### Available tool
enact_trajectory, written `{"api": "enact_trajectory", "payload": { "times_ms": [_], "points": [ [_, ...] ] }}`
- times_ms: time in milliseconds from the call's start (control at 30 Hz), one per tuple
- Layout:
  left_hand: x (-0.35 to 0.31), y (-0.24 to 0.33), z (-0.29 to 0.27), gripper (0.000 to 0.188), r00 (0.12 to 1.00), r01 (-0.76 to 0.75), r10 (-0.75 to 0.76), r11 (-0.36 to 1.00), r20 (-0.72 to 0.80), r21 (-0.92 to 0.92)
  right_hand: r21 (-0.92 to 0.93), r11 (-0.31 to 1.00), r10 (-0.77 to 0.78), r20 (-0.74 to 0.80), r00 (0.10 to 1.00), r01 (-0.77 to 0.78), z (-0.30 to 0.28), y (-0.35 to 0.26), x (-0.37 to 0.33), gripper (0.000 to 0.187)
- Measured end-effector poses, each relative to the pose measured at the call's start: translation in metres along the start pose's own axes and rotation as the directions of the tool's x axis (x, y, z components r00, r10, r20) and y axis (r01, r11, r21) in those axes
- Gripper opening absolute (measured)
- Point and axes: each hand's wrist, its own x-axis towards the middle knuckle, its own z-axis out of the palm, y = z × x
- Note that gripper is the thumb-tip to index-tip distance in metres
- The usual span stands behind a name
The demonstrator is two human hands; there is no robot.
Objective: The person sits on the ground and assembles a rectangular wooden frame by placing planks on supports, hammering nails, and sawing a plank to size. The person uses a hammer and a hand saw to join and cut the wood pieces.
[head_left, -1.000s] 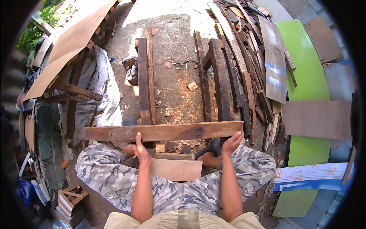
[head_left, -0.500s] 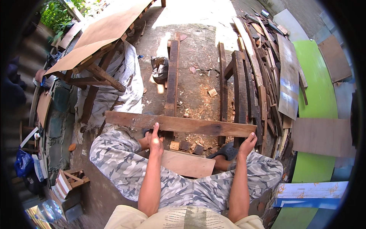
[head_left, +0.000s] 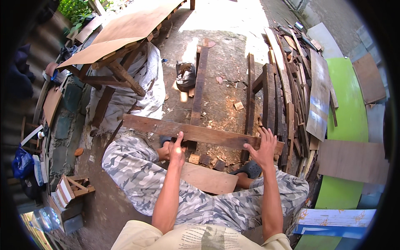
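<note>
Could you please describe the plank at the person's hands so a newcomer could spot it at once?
Look just past the camouflage trousers: the left hand and right hand are on a brown plank. Unlike the dark beams beyond, which run away from the person, it lies crosswise.

No wording can be read. 2 surfaces carry marks: the person's cream shirt [head_left: 187, 238], with rows of small dark print (too fine to make out) beside a darker patch [head_left: 213, 238], and a white-and-blue sheet [head_left: 329, 223], with orange markings [head_left: 359, 217], perhaps letters.
</note>
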Motion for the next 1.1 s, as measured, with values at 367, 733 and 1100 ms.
{"api": "enact_trajectory", "payload": {
  "times_ms": [367, 733, 1100],
  "points": [
    [0.011, -0.016, -0.007, 0.048, 0.996, 0.0, 0.024, 0.966, 0.09, -0.258, 0.069, 0.955, -0.288, 0.0, 0.958, 0.287, 0.018, 0.021, 0.008, 0.077],
    [0.013, -0.015, -0.011, 0.049, 0.996, 0.018, 0.0, 0.981, 0.092, -0.193, 0.477, 0.689, 0.696, -0.223, 0.682, -0.547, 0.052, 0.041, -0.064, 0.102],
    [0.045, 0.042, 0.039, 0.083, 0.941, 0.032, -0.133, 0.951, -0.312, -0.307, 0.573, 0.644, 0.732, -0.268, 0.627, -0.507, 0.069, 0.022, -0.062, 0.093]
  ]
}}
